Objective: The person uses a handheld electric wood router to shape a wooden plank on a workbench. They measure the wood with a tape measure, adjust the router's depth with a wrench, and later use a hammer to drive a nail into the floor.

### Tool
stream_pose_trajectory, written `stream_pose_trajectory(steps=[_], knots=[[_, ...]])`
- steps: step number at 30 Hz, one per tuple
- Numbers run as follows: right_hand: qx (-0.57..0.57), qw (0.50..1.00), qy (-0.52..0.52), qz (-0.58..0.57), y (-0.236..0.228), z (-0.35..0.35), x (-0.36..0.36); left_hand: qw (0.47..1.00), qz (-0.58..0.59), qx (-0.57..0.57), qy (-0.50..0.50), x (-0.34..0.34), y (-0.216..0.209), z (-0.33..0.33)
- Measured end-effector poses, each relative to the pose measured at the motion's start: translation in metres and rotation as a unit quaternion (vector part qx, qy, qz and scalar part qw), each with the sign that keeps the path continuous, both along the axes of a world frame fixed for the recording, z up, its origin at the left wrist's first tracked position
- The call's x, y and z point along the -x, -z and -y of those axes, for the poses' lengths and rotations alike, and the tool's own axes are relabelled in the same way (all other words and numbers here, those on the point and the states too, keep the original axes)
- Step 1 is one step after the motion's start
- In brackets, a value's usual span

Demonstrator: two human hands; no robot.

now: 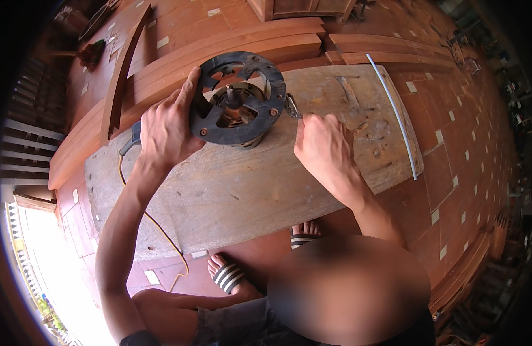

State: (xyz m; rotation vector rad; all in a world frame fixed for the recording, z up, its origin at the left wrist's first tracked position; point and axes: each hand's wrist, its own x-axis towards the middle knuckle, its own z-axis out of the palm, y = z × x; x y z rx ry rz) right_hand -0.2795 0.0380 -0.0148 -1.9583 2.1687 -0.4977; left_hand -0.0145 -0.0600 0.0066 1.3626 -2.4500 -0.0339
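Note:
A wood router (234,98) is held above the worn wooden board, its round black base plate (274,86) facing up and the collet in the central opening. My left hand (168,124) is closed around the left side of the router, with the thumb hidden. At the plate's right edge is a small metal tool (292,106) whose exact kind I cannot make out. My right hand (326,144) is in a fist with its fingers curled out of sight, closed on the near end of that metal piece.
The wooden board (220,179) spans the space before me, with a pale blue strip (393,115) along its right end. A yellowish cord (162,230) trails off its near edge. Long timber planks (243,43) lie beyond it on the red tiled floor (450,138). My sandaled feet (227,274) are close by.

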Motion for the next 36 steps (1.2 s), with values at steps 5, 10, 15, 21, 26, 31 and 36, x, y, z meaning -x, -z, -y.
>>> stream_pose_trajectory(steps=[5,10,15,21,26,31,36], knots=[[0.045,0.994,0.052,0.080,0.055,-0.012,-0.022,1.000,0.005,0.011,-0.002,-0.003,0.002,0.001],[0.113,0.959,-0.037,0.256,0.150,0.041,0.013,1.000,-0.010,0.002,0.009,0.000,0.004,0.002],[0.252,0.955,-0.131,0.081,0.125,0.078,0.071,0.999,0.011,0.031,0.009,-0.006,0.006,0.002],[0.001,0.986,-0.146,-0.086,0.128,0.017,0.086,1.000,-0.004,0.027,0.008,0.000,0.005,0.001],[-0.005,0.915,-0.082,0.396,0.096,0.061,0.051,0.999,-0.029,0.032,0.014,-0.004,0.008,0.000],[-0.124,0.867,-0.082,0.476,0.080,0.090,0.039,0.999,-0.026,0.037,0.016,-0.004,0.009,0.001],[-0.085,0.842,-0.091,0.524,0.079,0.085,0.036,0.999,-0.017,0.046,0.011,-0.002,0.010,0.002]])
